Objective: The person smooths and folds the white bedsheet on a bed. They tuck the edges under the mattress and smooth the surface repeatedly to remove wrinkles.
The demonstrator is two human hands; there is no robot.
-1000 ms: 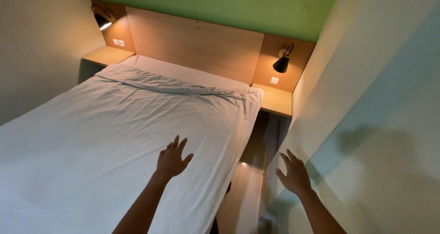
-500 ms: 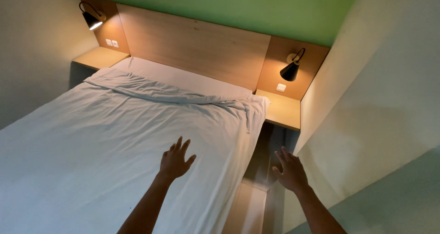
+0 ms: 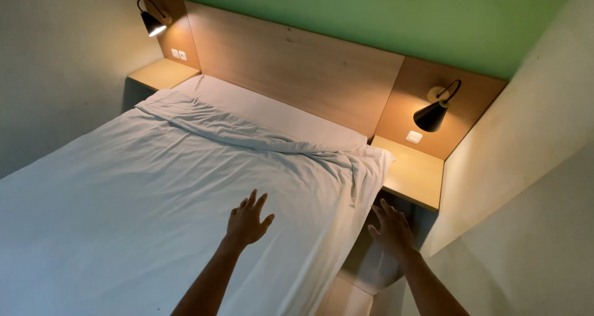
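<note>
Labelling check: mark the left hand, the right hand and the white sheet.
left hand [image 3: 247, 222], head view, back of the hand.
right hand [image 3: 391, 230], head view, back of the hand.
white sheet [image 3: 124, 186], head view, flat middle area on the bed.

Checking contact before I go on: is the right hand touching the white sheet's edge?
Apart. The head view shows the right hand spread open over the dark gap beside the bed, with shadow between its fingers and the white sheet.

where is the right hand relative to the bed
In the head view the right hand hangs open off the bed's right edge, over the dark gap below the right bedside shelf, beside the overhanging white sheet. The left hand is over the sheet.
</note>
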